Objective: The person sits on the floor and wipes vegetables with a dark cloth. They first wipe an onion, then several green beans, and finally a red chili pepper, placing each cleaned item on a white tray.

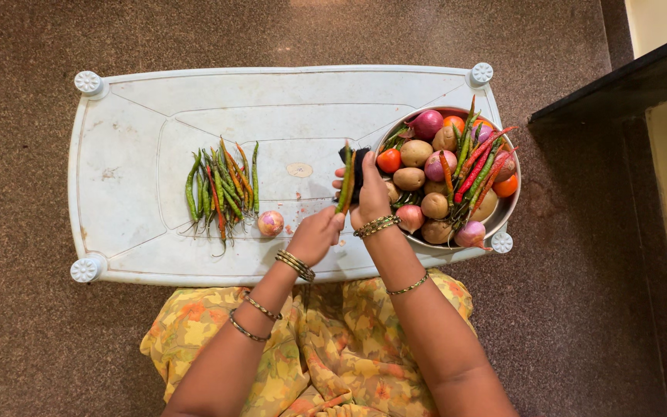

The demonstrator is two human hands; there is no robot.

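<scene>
My left hand [316, 234] grips a bunch of green and orange chillies [345, 179] by their lower ends, upright above the white plastic table [129, 185]. My right hand [370, 194] rests against the same bunch from the right, its fingers next to a dark object at the rim of the metal bowl [503, 212]. The bowl holds potatoes [416, 153], onions, tomatoes and more red and green chillies [476, 166]. A spread pile of chillies [221, 189] lies on the table to the left, with a single onion [270, 223] beside it.
The low table stands on a brown speckled floor [573, 309]. A dark ledge [619, 81] and a pale wall lie at the right. My lap in yellow floral cloth [326, 340] sits against the table's near edge.
</scene>
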